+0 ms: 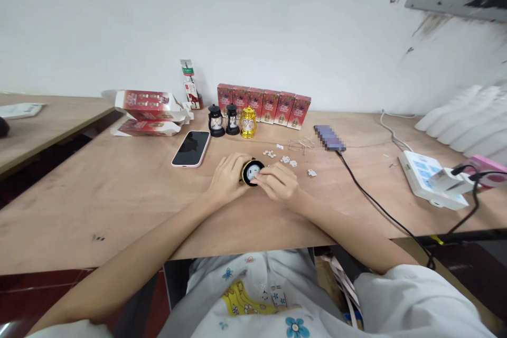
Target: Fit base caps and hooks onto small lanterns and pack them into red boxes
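My left hand [228, 177] is wrapped round a mini lantern [246, 180], tipped so that its round underside faces me. That underside has a black ring with a gold edge and a white disc with small dark slots in the middle. My right hand [280, 182] is closed, its thumb and fingertips pinched together against the right side of the disc; anything between them is too small to make out. Just beyond my hands lie several small white pieces [285, 159] and some thin bent wires [301, 144]. Two black lanterns [216, 122] and a gold lantern [248, 124] stand upright behind.
Several red boxes [271, 105] stand in a row near the wall. Opened red cartons [148, 111] lie at the left, by a white-edged phone [191, 149]. At the right are a cabled phone [330, 138], a power strip [425, 174] and stacked white material [471, 121].
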`<state>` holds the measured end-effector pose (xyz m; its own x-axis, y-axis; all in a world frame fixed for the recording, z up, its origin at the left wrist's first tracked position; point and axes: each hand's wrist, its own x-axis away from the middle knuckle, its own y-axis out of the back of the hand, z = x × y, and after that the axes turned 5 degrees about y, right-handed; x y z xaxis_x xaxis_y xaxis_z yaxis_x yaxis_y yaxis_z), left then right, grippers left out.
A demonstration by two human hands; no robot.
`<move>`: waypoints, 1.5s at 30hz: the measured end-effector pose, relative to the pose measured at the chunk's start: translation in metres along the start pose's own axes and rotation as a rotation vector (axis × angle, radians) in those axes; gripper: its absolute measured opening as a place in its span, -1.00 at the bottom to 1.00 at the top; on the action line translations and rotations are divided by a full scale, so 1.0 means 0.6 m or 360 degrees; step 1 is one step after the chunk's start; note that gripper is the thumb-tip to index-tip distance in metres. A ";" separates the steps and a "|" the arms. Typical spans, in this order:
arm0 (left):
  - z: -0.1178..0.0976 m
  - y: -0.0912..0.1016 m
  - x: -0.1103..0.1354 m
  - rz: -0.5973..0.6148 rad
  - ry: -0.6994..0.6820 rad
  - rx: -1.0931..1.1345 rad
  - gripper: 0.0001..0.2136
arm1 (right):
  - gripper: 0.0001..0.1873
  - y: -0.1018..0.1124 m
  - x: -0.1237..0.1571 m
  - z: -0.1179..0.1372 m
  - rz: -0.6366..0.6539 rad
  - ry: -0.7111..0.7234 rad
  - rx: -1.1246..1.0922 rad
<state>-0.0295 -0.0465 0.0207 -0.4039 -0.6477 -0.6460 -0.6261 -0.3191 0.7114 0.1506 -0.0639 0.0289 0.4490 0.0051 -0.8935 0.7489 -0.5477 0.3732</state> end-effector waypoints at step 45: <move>0.005 0.003 -0.001 -0.0017 0.0008 -0.0419 -0.71 | -0.72 -0.014 0.013 0.010 0.0077 -0.0700 -0.0654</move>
<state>-0.0326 -0.0446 0.0215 -0.3948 -0.6464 -0.6529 -0.4348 -0.4946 0.7526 0.1451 -0.0642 0.0175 0.3091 -0.4062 -0.8599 0.8990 -0.1703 0.4035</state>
